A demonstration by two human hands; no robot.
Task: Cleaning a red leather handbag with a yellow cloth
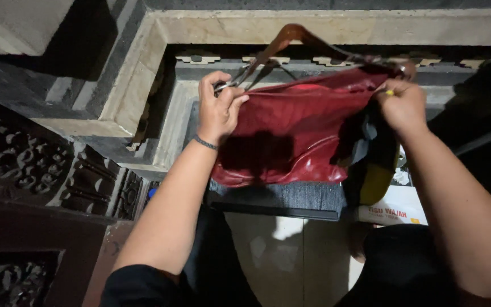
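Note:
A glossy dark red handbag [291, 133] with a brown strap [291, 37] hangs in front of me, held up by both top corners. My left hand [217, 105] grips its left corner at the metal ring where the strap joins. My right hand [403, 105] grips the right corner, with a small yellow bit showing between the fingers. A thin bracelet sits on my left wrist. A black and yellow item [376, 170] hangs beside the bag's lower right; what it is cannot be told.
Pale stone ledges [143, 68] and steps frame a recess behind the bag. Dark carved wood [41, 165] stands at the left. Below the bag lie a dark ribbed mat [291, 199], a white printed box [399, 210] and pale floor tiles [291, 250].

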